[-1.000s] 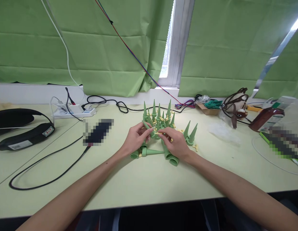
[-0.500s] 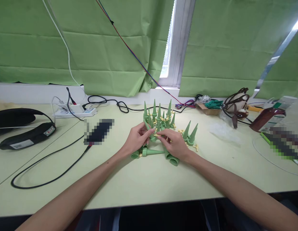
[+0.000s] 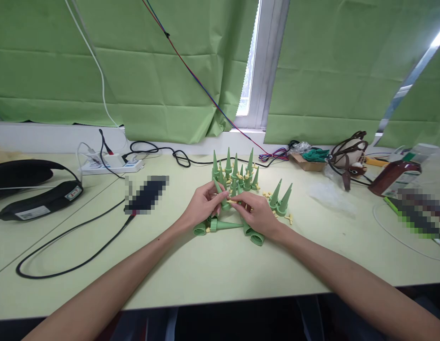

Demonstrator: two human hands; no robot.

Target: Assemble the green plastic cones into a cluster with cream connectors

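My left hand (image 3: 201, 204) is closed on a green plastic watering spike (image 3: 225, 204), its cone tilted up beside the thumb. From the right, my right hand (image 3: 256, 212) pinches a small yellow valve (image 3: 230, 202) against the side of that spike. How far the valve sits in the spike is hidden by the fingertips. Behind both hands several green spikes (image 3: 228, 161) stand upright with yellow valves among them. Two more upright spikes (image 3: 284, 201) are to the right, near a loose yellow valve (image 3: 289, 219). Below my hands, one spike (image 3: 225, 224) lies on its side.
The pale table (image 3: 191, 274) runs along a curtained window. To the left are a blurred-out black device (image 3: 147, 194) on a cable, a power strip (image 3: 111, 163) and a black headband-like device (image 3: 39, 203). At right lie a plastic bag (image 3: 331, 194) and a brown bottle (image 3: 395, 177).
My right fingertips have shifted very slightly with the yellow valve at the spike. My left hand keeps its hold, and the other things stay in place.
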